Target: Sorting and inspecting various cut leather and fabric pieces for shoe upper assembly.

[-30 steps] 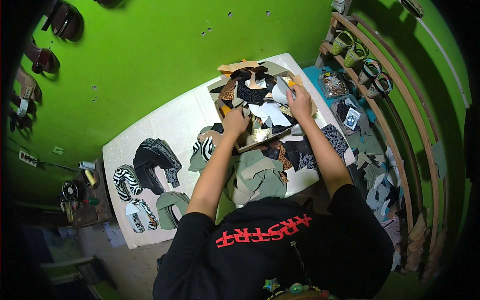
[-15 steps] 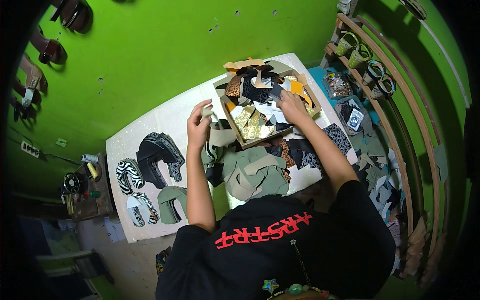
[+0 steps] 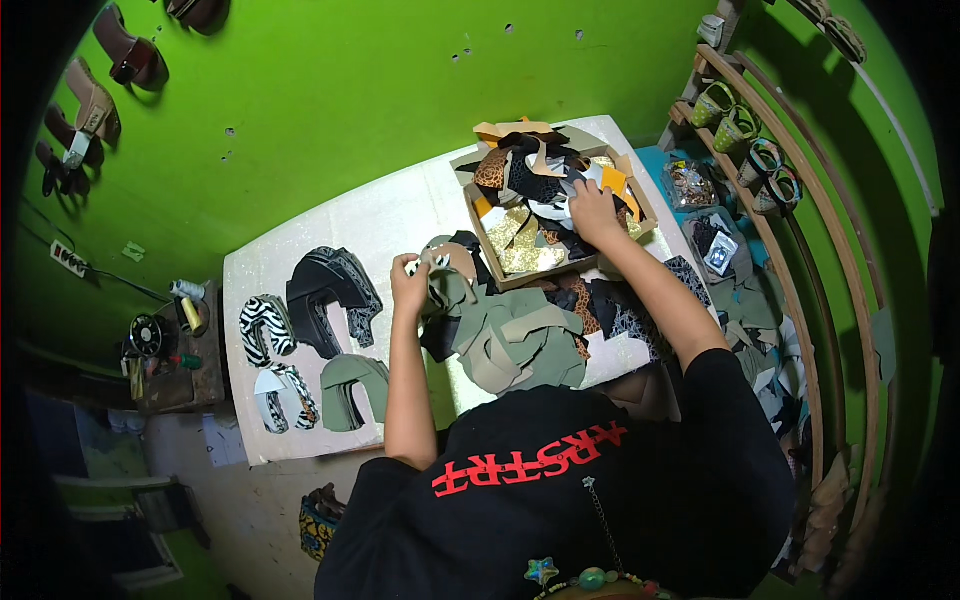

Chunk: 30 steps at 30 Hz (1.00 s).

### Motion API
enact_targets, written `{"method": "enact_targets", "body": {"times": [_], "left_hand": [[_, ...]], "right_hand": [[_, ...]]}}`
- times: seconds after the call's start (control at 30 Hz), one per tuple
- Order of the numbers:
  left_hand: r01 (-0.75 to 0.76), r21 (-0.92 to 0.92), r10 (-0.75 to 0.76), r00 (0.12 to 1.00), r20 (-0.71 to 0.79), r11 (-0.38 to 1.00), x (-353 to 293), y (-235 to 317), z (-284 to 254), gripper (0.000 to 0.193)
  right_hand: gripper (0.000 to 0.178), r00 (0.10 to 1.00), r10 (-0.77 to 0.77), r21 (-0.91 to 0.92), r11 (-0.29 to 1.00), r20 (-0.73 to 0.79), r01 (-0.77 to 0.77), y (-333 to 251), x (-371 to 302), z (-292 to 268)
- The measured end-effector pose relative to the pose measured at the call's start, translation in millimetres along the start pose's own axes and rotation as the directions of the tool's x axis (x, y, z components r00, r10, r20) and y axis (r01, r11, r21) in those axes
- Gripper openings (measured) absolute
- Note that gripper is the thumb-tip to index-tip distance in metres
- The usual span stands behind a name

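While the left hand [image 3: 408,288] pinched a green scrap [image 3: 456,290] at nine o'clock, the right hand [image 3: 594,214] dipped into a box [image 3: 532,278].
The box sat at one o'clock; the right fingers' grip couldn't be told.

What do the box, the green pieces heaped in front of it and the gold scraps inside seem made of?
The box: likely cardboard, matte, given its plain tan, thin walls. The green pieces: probably fabric or synthetic leather, dull, as they look thin, overlapping and softly curved; which, I cannot tell. The gold scraps: perhaps glitter-coated sheet, sparkly, since they shine in bright specks.
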<state>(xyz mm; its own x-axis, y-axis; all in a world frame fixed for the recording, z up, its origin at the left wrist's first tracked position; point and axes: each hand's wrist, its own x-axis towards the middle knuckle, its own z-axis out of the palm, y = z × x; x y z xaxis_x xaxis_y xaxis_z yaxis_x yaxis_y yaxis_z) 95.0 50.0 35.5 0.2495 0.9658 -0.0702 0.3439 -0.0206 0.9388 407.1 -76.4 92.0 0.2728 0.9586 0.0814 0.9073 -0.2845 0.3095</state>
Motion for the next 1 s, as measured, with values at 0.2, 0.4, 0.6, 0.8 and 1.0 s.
{"method": "enact_targets", "body": {"times": [0.2,0.4,0.6,0.8,1.0], "left_hand": [[0.091,0.161,-0.086,0.996,-0.040,0.983,-10,20,3,0.038],[-0.083,0.430,0.189,0.959,-0.211,0.899,-25,33,27,0.027],[-0.549,0.048,0.535,0.827,0.172,0.834,-26,83,85,0.014],[-0.812,0.237,0.626,0.567,0.535,0.534,6,83,149,0.019],[-0.805,0.504,0.507,0.591,0.627,0.315,9,88,189,0.037]], "right_hand": [[0.027,0.999,0.043,0.402,0.914,0.027,-0.050,49,-4,-12],[0.029,0.990,0.136,0.756,0.652,-0.036,-0.062,69,-3,-6],[0.026,0.975,0.202,0.843,0.537,-0.095,-0.029,69,-11,-15],[0.024,0.922,0.312,0.868,0.494,-0.230,0.050,63,-14,-22],[0.022,0.842,0.478,0.917,0.396,-0.252,0.049,72,-24,-17]]}}
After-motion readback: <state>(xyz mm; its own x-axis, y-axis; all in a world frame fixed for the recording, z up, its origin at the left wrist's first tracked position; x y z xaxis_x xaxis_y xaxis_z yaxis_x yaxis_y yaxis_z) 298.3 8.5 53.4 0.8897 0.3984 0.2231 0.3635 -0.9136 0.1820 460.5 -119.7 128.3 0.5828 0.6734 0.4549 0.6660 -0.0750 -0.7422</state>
